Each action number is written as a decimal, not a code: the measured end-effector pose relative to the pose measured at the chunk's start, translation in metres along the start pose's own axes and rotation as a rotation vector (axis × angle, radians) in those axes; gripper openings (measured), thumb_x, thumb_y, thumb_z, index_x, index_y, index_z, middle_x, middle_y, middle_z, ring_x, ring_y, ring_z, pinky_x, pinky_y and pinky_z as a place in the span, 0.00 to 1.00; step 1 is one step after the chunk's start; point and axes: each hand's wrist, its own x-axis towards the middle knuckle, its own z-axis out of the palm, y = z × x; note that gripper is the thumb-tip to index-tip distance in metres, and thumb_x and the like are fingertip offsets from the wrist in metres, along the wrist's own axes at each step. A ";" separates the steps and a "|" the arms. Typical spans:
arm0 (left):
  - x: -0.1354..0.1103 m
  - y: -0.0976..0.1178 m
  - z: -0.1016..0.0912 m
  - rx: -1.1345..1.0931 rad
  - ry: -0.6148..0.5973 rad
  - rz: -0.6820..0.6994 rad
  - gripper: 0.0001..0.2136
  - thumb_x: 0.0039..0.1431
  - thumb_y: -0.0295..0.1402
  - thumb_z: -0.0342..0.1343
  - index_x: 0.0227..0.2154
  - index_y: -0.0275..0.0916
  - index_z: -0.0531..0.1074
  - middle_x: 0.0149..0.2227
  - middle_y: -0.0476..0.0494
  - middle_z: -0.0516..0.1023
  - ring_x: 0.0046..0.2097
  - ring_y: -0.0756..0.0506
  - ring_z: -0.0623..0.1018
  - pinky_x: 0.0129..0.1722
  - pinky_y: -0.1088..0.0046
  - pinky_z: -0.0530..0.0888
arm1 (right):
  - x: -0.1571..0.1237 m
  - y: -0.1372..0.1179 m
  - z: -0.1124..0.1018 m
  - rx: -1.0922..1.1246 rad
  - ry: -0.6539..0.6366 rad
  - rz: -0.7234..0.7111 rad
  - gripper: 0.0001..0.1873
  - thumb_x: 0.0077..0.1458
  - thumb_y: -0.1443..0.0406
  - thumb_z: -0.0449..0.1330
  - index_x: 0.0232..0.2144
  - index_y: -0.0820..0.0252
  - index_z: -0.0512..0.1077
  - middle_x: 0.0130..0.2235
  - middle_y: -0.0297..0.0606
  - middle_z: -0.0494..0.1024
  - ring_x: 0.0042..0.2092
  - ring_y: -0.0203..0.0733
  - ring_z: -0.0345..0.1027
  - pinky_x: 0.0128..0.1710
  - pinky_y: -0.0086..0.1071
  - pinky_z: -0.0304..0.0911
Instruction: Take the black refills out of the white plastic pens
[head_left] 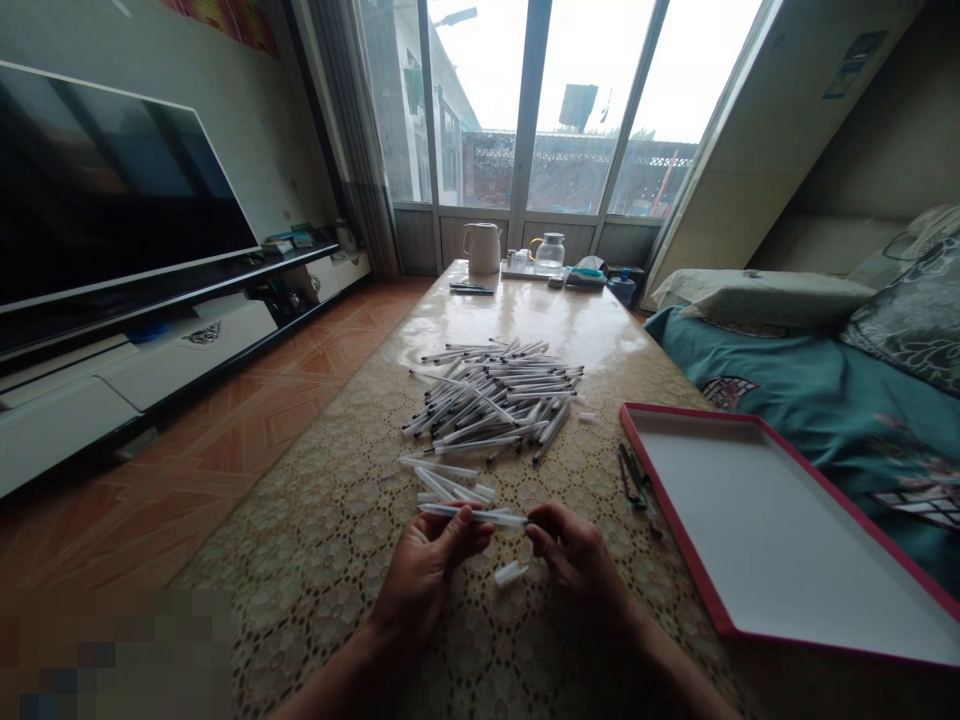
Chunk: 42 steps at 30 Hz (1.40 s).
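My left hand (435, 565) and my right hand (574, 550) hold one white pen (480, 515) between them, level above the table; each pinches an end. A small white cap (510, 573) lies on the lace tablecloth just below the pen, between my hands. A few loose white pens (450, 482) lie right beyond my fingers. Farther up the table is a large pile of pens (495, 395). Some thin dark refills (636, 480) lie to the right of my right hand.
A red-rimmed white tray (701, 570) lies at the right, overhanging the table (315, 560) toward a teal bed (825, 400). A white kettle (481, 248) and a glass jug (550, 254) stand at the far end. A television (97, 190) is on the left.
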 end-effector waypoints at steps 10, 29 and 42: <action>0.000 0.000 0.000 0.009 0.000 0.008 0.13 0.40 0.33 0.69 0.29 0.31 0.78 0.26 0.42 0.81 0.29 0.47 0.80 0.32 0.76 0.77 | 0.000 0.002 -0.001 -0.014 0.002 -0.008 0.12 0.59 0.58 0.51 0.34 0.60 0.69 0.24 0.33 0.71 0.26 0.36 0.64 0.27 0.27 0.58; 0.001 -0.001 -0.002 -0.015 0.010 0.006 0.12 0.41 0.32 0.69 0.29 0.32 0.77 0.27 0.43 0.81 0.29 0.48 0.80 0.31 0.77 0.77 | 0.000 0.000 -0.001 0.182 -0.039 0.037 0.12 0.61 0.60 0.50 0.30 0.59 0.68 0.25 0.34 0.75 0.22 0.33 0.66 0.24 0.26 0.61; 0.000 0.001 0.001 -0.021 0.005 0.001 0.13 0.40 0.32 0.69 0.29 0.31 0.77 0.27 0.43 0.81 0.28 0.48 0.80 0.31 0.77 0.77 | -0.002 0.007 0.006 0.288 0.001 0.064 0.07 0.57 0.62 0.55 0.32 0.60 0.67 0.28 0.34 0.72 0.29 0.35 0.66 0.30 0.27 0.62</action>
